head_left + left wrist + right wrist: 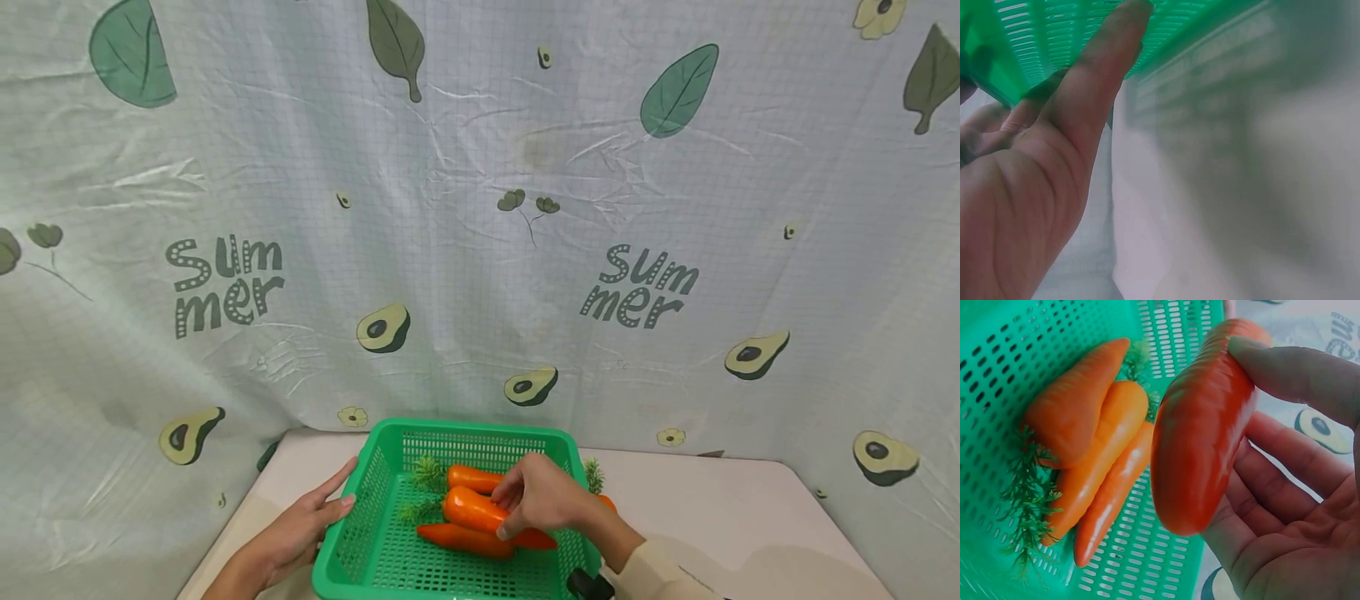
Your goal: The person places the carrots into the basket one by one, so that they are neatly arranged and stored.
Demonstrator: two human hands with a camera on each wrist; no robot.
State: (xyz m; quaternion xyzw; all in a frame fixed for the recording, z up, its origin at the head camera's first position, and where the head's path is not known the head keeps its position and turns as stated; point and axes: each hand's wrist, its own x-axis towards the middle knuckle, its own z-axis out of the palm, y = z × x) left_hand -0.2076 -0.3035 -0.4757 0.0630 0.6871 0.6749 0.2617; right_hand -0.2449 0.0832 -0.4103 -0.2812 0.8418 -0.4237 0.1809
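A green slotted plastic basket (pixel 480 429) with several orange carrots stands before me. Inside it, an orange carrot (pixel 471 477) lies behind a darker one (pixel 465 540), and leafy green tops (pixel 420 512) are at the left. My right hand (pixel 543 496) is over the basket. In the right wrist view, its thumb and fingers pinch a glossy red-orange carrot (pixel 1200 437), with carrots (pixel 1097 462) in the basket beside it. My left hand (pixel 300 529), thumb and index finger extended, touches the basket's left side from outside. The left wrist view shows a straight digit (pixel 1100 69) against the slotted wall.
The basket stands on a pale table (pixel 720 508). A whitish curtain (pixel 465 250) printed with leaves and avocados hangs behind and at both sides. Green sprigs (pixel 594 477) show by the basket's right rim, with a bit of orange partly hidden by my right wrist.
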